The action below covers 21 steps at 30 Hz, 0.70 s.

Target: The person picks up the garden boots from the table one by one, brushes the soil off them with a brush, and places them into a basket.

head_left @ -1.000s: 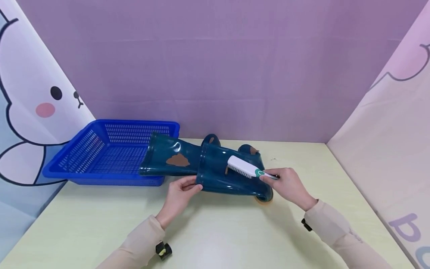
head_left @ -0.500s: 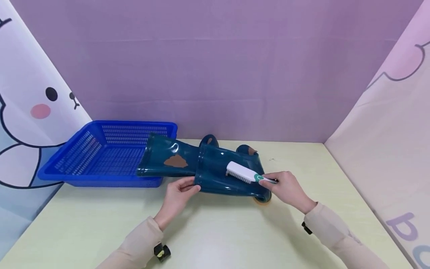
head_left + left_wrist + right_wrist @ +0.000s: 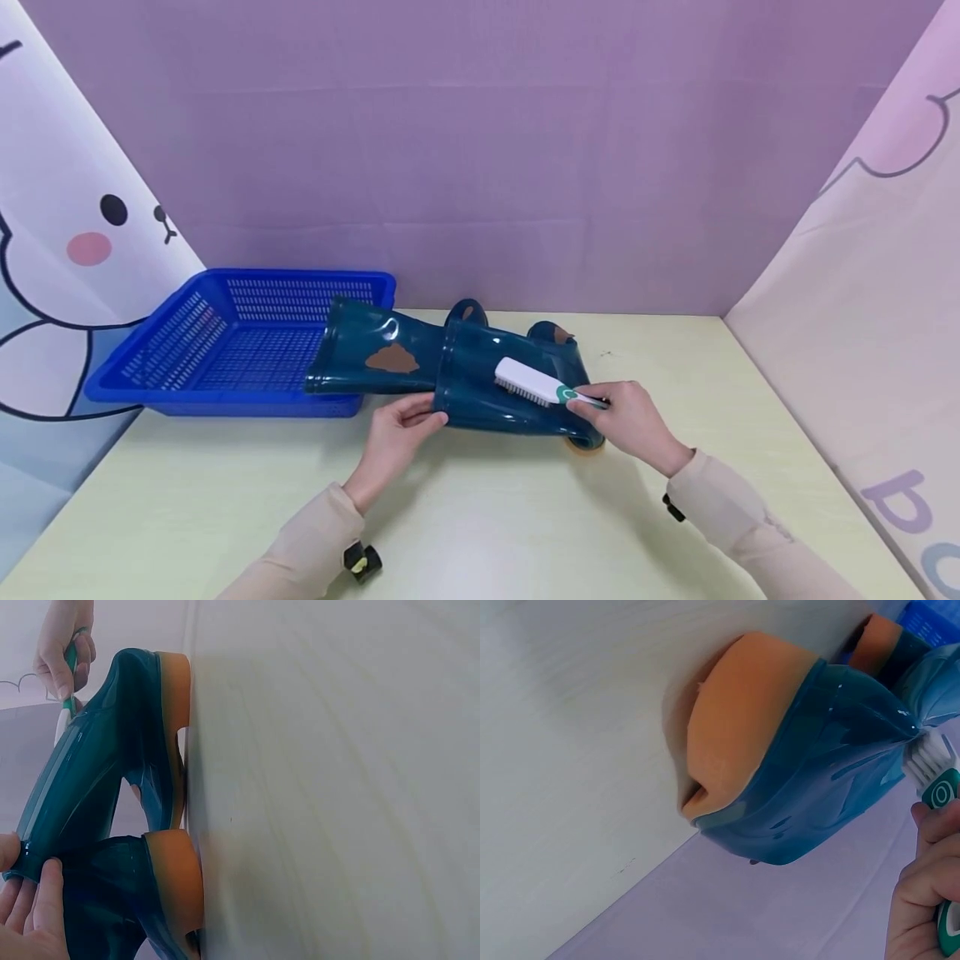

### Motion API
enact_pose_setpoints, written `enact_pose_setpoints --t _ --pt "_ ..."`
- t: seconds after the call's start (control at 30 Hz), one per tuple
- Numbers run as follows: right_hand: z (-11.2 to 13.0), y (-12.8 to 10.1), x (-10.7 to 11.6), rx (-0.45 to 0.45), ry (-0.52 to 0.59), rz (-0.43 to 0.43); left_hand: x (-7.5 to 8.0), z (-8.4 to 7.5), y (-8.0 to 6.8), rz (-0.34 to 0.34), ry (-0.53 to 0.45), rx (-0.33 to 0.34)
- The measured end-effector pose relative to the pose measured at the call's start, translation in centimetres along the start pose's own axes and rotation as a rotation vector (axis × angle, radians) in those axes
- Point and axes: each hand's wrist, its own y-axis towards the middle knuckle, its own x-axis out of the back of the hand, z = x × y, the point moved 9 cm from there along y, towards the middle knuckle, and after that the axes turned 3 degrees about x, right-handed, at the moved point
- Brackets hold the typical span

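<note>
Left grip (image 3: 399,432) pinches boot (image 3: 480,371) rim, right grip (image 3: 632,419) grasps brush (image 3: 534,381). Left wrist view shows two orange heels (image 3: 176,881); head view, just a sliver.

Our left forearm (image 3: 311,533) and right forearm (image 3: 738,512) reach forward, slanting inward; our left hand (image 3: 396,437) pinches with its thumb (image 3: 431,426), while our right hand (image 3: 633,421) grips with curled fingers (image 3: 934,881).
</note>
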Motion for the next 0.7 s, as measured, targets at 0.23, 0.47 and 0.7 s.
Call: enact_pose_setpoints --t 0.23,0.47,0.7 --pt "-1.0 -0.8 1.0 -0.006 -0.043 -0.015 0.0 -0.1 0.0 0.001 0.001 -0.004" --pt "-2.0 -1.2 1.5 -0.011 -0.05 -0.023 0.1 -0.2 0.0 -0.001 -0.002 -0.011" --pt "-1.7 -0.7 1.1 -0.001 -0.014 -0.065 0.0 -0.1 0.0 0.005 -0.01 -0.01"
